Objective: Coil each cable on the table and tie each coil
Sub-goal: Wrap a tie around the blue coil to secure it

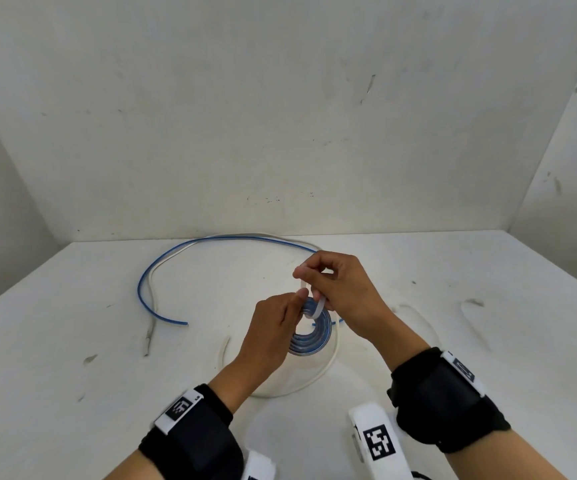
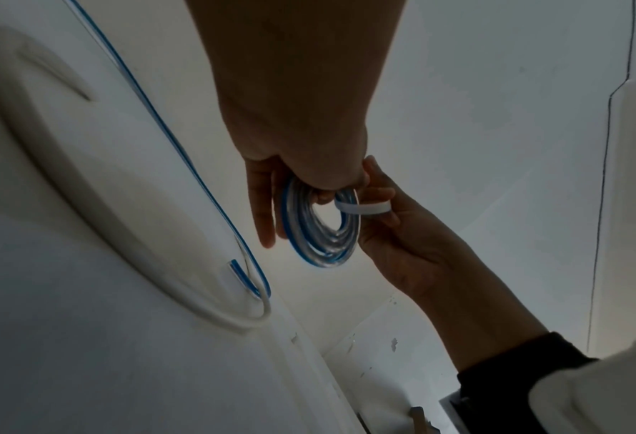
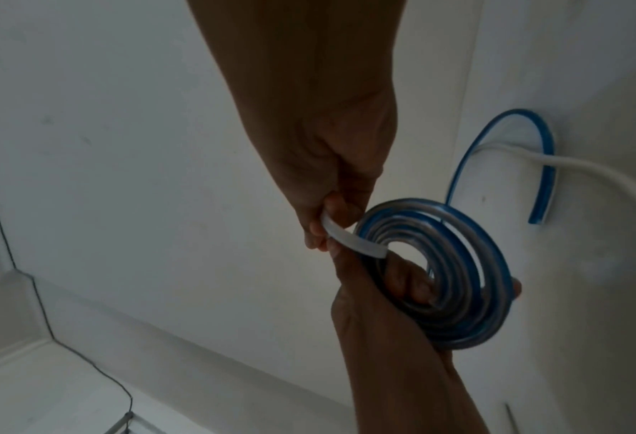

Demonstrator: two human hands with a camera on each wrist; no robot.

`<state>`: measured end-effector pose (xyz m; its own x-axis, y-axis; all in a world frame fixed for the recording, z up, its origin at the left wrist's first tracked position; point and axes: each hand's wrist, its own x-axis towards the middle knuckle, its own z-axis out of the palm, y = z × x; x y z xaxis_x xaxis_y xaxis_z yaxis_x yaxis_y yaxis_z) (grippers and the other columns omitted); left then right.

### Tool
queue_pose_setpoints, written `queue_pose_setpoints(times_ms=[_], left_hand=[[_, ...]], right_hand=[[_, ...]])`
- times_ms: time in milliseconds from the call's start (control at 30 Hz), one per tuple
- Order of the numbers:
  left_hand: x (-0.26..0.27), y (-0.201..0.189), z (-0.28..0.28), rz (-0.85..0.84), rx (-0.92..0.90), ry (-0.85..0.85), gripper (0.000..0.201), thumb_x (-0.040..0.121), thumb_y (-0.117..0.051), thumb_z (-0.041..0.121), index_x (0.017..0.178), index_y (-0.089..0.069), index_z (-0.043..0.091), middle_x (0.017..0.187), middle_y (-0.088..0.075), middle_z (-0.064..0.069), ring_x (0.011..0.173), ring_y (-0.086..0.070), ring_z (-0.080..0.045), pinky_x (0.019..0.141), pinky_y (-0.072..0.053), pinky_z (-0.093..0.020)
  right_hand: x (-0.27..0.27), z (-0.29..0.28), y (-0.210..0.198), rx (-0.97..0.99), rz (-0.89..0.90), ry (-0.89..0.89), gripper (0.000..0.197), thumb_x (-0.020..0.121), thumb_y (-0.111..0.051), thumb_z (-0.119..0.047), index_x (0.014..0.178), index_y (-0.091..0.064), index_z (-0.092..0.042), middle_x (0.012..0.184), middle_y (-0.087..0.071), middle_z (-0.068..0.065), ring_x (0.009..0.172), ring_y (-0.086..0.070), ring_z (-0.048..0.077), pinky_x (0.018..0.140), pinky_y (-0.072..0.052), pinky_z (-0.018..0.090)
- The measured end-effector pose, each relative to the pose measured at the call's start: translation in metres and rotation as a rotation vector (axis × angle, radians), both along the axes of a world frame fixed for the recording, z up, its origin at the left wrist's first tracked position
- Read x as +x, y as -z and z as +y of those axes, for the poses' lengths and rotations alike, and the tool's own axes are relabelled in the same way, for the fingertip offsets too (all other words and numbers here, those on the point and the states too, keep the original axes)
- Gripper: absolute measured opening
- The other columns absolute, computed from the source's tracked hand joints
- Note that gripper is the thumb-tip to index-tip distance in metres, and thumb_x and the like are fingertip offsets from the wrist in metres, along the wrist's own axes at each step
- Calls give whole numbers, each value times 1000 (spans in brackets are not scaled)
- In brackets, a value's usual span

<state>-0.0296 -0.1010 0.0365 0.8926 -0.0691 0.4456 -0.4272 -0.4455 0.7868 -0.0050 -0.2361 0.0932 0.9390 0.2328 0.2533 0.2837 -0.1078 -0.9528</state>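
My left hand [image 1: 292, 308] grips a flat coil of blue-and-clear cable [image 1: 314, 336] a little above the table, fingers through its hole. My right hand [image 1: 314, 284] pinches a short white tie strip [image 1: 319, 306] that bends over the coil's top edge. In the right wrist view the tie strip [image 3: 350, 239] runs from my right fingers [image 3: 320, 235] into the coil [image 3: 457, 282], next to the left hand [image 3: 394, 323]. The left wrist view shows the coil [image 2: 320, 235], the strip [image 2: 365, 209] and the right hand [image 2: 402, 243] beside it.
A loose length of blue cable [image 1: 162, 265] arcs over the white table [image 1: 72, 341] from the far left toward my right hand. A white cable [image 1: 150, 299] lies beside it; another white loop [image 1: 328, 365] lies under my hands. Walls close the back and both sides.
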Motion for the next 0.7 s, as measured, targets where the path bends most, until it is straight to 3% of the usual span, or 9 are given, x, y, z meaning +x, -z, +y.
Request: queue_pose_setpoints(times_ms=[100,167,200,367,433,500,567,633,700], left_hand=[[-1,1,-3,-32,-53,-27,37,96,-34,40,89,-62,18,65,-58,5,54,-48,-10,52,-55,-41],[-1,0,-5,-50,-39,-44,31,99,-34,33,109,-61,20,75,-65,4,58,-56,-11,53,-57,-34],[-1,-1,-5,-59,-32,-47,29,100,-35,30,111,-60,21,77,-66,4,60,-58,-12,53,-56,-33],[-1,-1,-3,-85,8,-99,28,102,-35,24,88,-56,12,71,-63,-6,57,-53,-23,54,-50,-46],[0,-3,-1,-89,-12,-155,30,102,-36,23,81,-53,10,67,-61,-6,56,-51,-24,54,-49,-47],[3,-6,2,-91,-38,-204,29,100,-39,19,75,-50,11,61,-55,-4,51,-43,-17,52,-47,-43],[4,-7,3,-112,-24,-234,30,100,-40,16,71,-48,11,56,-50,-3,49,-35,-10,49,-38,-32],[3,-7,2,-119,-10,-244,31,100,-40,16,72,-50,11,56,-52,-4,49,-38,-13,49,-32,-28],[2,-5,1,-115,-31,-254,31,101,-39,18,73,-51,11,58,-54,-7,49,-39,-13,48,-32,-28]], right_hand=[[-1,3,-1,35,26,-2,11,89,-66,-11,84,-67,-1,55,-55,-10,43,-49,4,41,-38,13],[-3,4,-2,74,50,-19,11,89,-65,-10,81,-65,-3,60,-56,-2,43,-50,3,41,-37,13],[-3,4,-1,91,63,-25,10,89,-65,-9,81,-64,-3,60,-56,-1,43,-51,2,40,-37,12],[-4,4,1,126,64,44,12,86,-70,-14,87,-64,-5,67,-54,2,45,-51,7,43,-39,16],[-4,4,3,139,91,57,27,81,-76,-18,95,-56,-7,75,-57,4,48,-54,9,48,-43,21],[-6,2,6,110,153,16,38,75,-81,-17,95,-49,-11,91,-60,5,58,-63,11,61,-50,25],[-11,1,11,68,193,-34,37,73,-81,-13,92,-49,-13,100,-61,0,76,-69,12,74,-51,30],[-16,2,14,-18,120,12,32,74,-81,-14,88,-52,-16,98,-62,-3,82,-69,11,74,-50,26],[-21,5,17,-156,-48,149,28,77,-78,-22,87,-53,-18,94,-60,-6,80,-63,9,66,-45,10]])
